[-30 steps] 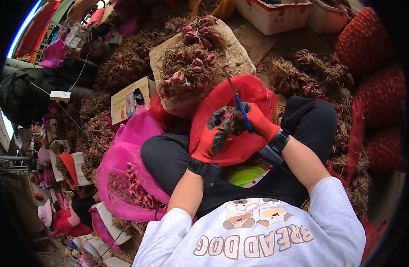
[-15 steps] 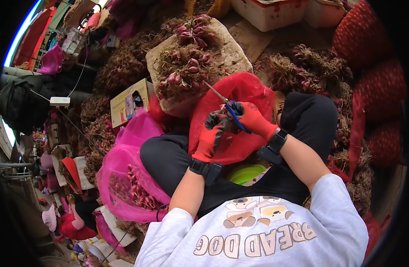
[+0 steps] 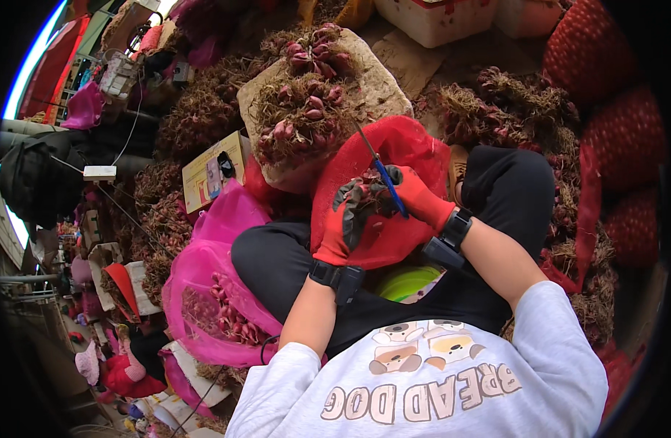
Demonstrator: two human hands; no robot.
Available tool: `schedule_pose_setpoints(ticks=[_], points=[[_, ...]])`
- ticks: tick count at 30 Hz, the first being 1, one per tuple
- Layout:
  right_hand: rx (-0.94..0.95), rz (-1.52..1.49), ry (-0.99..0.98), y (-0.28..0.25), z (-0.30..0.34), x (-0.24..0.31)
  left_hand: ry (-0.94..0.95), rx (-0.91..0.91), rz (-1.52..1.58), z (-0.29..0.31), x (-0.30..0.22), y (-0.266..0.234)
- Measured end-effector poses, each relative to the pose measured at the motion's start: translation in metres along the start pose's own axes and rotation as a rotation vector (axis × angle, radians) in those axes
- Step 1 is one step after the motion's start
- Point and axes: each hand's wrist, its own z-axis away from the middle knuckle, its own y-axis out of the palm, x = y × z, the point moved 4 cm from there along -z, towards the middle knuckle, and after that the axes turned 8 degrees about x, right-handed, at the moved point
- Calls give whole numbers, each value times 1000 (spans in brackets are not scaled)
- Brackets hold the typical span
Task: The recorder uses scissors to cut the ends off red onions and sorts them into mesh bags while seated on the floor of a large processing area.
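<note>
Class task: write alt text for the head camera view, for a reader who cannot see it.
A seated person's red-gloved left hand and right hand work a bunch of shallots with blue-handled scissors over a red mesh sack on the lap. A pink mesh bag lies at their left.

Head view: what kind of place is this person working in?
Probably a market stall or produce-sorting spot. Heaps of rooty shallots lie all around, filled red mesh sacks are stacked at the right, and a pink mesh bag holds trimmed bulbs.
</note>
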Motion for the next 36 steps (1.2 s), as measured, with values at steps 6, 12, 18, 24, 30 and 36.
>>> schedule_pose_setpoints(ticks=[6,12,18,24,30,36], points=[[35,-114,90,-8,-6,-1,-294,80,345,0,3,-26],[-108,781,17,-17,17,25,-234,324,698,2,-32,-20],[-136,1112,-93,-1,35,31,-48,211,668,-3,-30,-37],[-147,1167,-57,5,34,32,82,96,158,-1,-31,-23],[-137,1192,28,-3,36,24,88,91,0,3,-35,-12],[-174,1283,-50,-8,35,25,151,181,-135,0,-35,-13]])
